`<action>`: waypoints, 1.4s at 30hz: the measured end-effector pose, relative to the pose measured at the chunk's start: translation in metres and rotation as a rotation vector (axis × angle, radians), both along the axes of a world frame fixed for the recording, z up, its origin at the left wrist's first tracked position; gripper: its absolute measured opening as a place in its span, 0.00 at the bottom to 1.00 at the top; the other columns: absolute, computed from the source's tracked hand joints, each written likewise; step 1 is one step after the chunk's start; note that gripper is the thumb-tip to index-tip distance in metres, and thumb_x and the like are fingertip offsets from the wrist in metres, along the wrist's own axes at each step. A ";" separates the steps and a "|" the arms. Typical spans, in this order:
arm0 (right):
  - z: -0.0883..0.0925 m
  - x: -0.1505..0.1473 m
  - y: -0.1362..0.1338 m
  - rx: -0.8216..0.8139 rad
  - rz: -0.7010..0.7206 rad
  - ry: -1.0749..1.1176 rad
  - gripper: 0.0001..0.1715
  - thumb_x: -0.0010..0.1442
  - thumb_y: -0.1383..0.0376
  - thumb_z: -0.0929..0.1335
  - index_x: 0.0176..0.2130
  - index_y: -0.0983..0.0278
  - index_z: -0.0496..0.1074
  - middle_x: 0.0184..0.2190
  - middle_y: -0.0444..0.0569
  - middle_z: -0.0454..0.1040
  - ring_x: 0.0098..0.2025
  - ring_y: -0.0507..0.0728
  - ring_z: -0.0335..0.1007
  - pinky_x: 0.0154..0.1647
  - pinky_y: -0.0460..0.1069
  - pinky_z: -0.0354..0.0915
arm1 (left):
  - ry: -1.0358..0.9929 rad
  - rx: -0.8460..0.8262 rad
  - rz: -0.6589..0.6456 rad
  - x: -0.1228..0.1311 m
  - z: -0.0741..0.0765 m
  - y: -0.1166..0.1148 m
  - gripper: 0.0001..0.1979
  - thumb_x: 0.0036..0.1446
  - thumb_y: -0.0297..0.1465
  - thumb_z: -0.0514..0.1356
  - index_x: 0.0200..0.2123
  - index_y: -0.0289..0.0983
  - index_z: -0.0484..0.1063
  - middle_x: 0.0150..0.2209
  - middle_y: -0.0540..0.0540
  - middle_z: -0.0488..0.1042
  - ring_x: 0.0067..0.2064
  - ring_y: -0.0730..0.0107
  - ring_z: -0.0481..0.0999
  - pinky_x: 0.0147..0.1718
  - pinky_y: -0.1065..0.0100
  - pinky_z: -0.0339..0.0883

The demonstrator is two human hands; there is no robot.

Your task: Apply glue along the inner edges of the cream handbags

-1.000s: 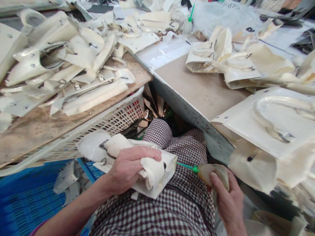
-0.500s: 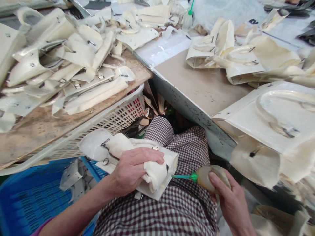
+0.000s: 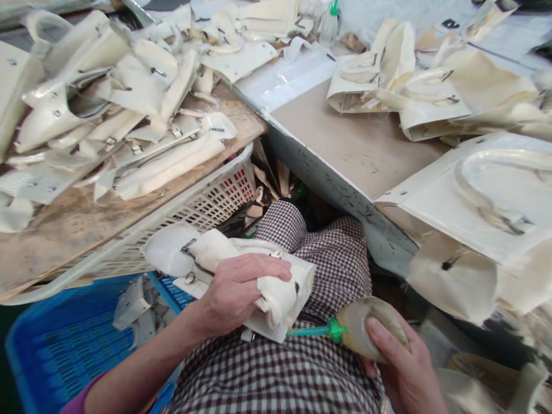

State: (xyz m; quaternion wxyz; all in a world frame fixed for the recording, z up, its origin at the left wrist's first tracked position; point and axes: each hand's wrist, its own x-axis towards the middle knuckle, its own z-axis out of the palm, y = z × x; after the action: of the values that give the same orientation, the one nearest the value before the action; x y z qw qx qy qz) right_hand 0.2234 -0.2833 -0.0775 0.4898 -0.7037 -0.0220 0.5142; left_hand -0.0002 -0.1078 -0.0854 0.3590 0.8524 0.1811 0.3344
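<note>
Across my lap lies a cream bag piece [image 3: 297, 273] with a rolled part, small dark fittings and a clear film-like flap at its left end. My left hand [image 3: 241, 287] grips it from above, fingers wrapped over the rolled part. In my right hand [image 3: 399, 339] is a squeeze bottle [image 3: 356, 322] with a green cap and a thin green nozzle. The nozzle points left, and its tip is at the lower right edge of the bag piece; whether it touches is hard to tell.
A wooden table [image 3: 56, 247] at left bears a heap of cream bag pieces [image 3: 142, 86]. More cream bags [image 3: 495, 195] lie on the right-hand table [image 3: 345, 149]. A white basket [image 3: 207, 210] and a blue basket [image 3: 64, 339] stand at left. Another green-capped bottle [image 3: 329, 29] stands at the back.
The bottle's nozzle tip has moved left and down along the edge of the bag piece. My left hand keeps its hold on the piece. The view has shifted slightly.
</note>
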 end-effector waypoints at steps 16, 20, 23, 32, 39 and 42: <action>-0.011 0.025 0.010 -0.130 0.112 -0.488 0.33 0.49 0.44 0.75 0.46 0.63 0.75 0.32 0.48 0.78 0.26 0.57 0.68 0.23 0.49 0.66 | -0.004 -0.146 0.020 -0.002 -0.002 -0.001 0.11 0.69 0.29 0.55 0.44 0.34 0.78 0.41 0.40 0.84 0.44 0.61 0.84 0.48 0.63 0.78; -0.010 0.024 0.007 -0.128 0.124 -0.534 0.32 0.50 0.44 0.75 0.46 0.63 0.75 0.34 0.48 0.78 0.28 0.57 0.68 0.25 0.49 0.67 | 0.001 -0.117 0.014 -0.002 -0.002 0.000 0.10 0.68 0.29 0.56 0.44 0.34 0.78 0.42 0.40 0.84 0.45 0.62 0.84 0.50 0.65 0.77; -0.013 0.018 0.001 -0.067 0.071 -0.370 0.34 0.50 0.45 0.75 0.48 0.62 0.74 0.35 0.49 0.78 0.27 0.57 0.68 0.22 0.49 0.65 | 0.005 -0.091 0.014 -0.001 -0.001 0.001 0.11 0.68 0.29 0.55 0.45 0.35 0.78 0.42 0.41 0.84 0.45 0.62 0.84 0.50 0.65 0.77; -0.024 0.022 0.003 -0.121 0.084 -0.476 0.33 0.49 0.45 0.75 0.47 0.63 0.75 0.38 0.49 0.80 0.39 0.63 0.74 0.32 0.50 0.70 | -0.025 0.010 -0.011 0.001 0.000 0.004 0.11 0.69 0.29 0.55 0.44 0.35 0.77 0.41 0.41 0.84 0.45 0.63 0.84 0.49 0.66 0.78; -0.028 0.022 0.004 -0.142 0.079 -0.523 0.34 0.50 0.42 0.74 0.47 0.62 0.75 0.37 0.48 0.79 0.35 0.61 0.72 0.30 0.49 0.68 | 0.024 -0.108 0.042 0.000 0.002 0.002 0.13 0.71 0.31 0.52 0.44 0.35 0.77 0.41 0.41 0.84 0.45 0.64 0.83 0.50 0.66 0.78; -0.034 0.022 0.002 -0.122 0.088 -0.519 0.34 0.50 0.42 0.74 0.48 0.61 0.74 0.39 0.48 0.79 0.40 0.62 0.73 0.35 0.50 0.68 | 0.027 -0.102 0.045 0.000 0.003 0.003 0.14 0.71 0.32 0.52 0.44 0.35 0.77 0.41 0.41 0.84 0.45 0.64 0.83 0.49 0.66 0.78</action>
State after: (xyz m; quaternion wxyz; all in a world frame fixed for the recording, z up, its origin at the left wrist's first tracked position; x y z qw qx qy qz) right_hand 0.2456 -0.2817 -0.1110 0.4016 -0.8386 -0.1462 0.3376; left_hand 0.0001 -0.1050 -0.0828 0.3919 0.8330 0.2221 0.3211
